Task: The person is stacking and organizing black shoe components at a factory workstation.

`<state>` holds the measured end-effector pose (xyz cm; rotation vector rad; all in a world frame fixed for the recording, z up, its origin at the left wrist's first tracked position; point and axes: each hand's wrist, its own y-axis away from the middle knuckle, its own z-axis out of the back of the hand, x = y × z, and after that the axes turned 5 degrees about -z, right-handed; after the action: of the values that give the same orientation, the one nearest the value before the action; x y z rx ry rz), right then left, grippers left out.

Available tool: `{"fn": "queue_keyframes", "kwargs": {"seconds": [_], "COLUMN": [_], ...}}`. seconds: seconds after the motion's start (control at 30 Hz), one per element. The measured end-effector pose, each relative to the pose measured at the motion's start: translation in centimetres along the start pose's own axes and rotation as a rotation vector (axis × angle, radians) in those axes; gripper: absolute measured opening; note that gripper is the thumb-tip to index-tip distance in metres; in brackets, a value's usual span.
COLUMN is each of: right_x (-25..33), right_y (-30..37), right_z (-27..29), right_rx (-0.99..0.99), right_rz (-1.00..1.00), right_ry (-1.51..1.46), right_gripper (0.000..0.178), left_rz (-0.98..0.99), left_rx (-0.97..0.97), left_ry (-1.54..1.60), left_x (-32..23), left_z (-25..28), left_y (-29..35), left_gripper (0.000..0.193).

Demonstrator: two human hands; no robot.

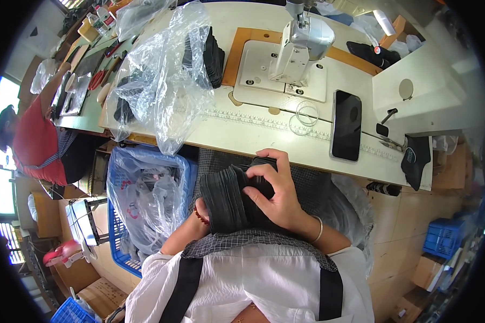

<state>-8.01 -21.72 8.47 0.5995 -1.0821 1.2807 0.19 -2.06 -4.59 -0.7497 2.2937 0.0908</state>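
A thick stack of black fabric pieces [221, 199] is held over my lap, in front of the table's near edge. My left hand [201, 209] grips it from the left side; most of those fingers are hidden behind the stack. On the right, my right hand [277, 194] curls its fingers and thumb over the top edges of the pieces, which fan apart slightly there. A dark checked apron [258, 238] lies under the stack.
On the table [264, 141] stand a sewing machine [302, 46], a phone [346, 125], clear rings [305, 119] and a plastic bag [170, 81] beside more black pieces [213, 59]. A blue basket [125, 247] stands left. A person in red [35, 140] works further left.
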Motion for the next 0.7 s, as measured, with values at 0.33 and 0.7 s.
{"fn": "queue_keyframes", "kwargs": {"seconds": [0.33,0.7], "right_x": [-0.1,-0.2], "right_y": [-0.3,-0.3], "right_z": [-0.1,0.1], "right_rx": [-0.029,-0.017], "right_rz": [0.058,0.03], "right_ry": [0.041,0.075], "right_gripper": [0.02,0.025], "left_rz": [0.248,0.291], "left_rx": [-0.208,-0.27], "left_ry": [0.158,0.212], "left_x": [-2.6,-2.4], "left_z": [-3.5,-3.2], "left_y": [-1.3,-1.0], "left_gripper": [0.116,0.116]}}
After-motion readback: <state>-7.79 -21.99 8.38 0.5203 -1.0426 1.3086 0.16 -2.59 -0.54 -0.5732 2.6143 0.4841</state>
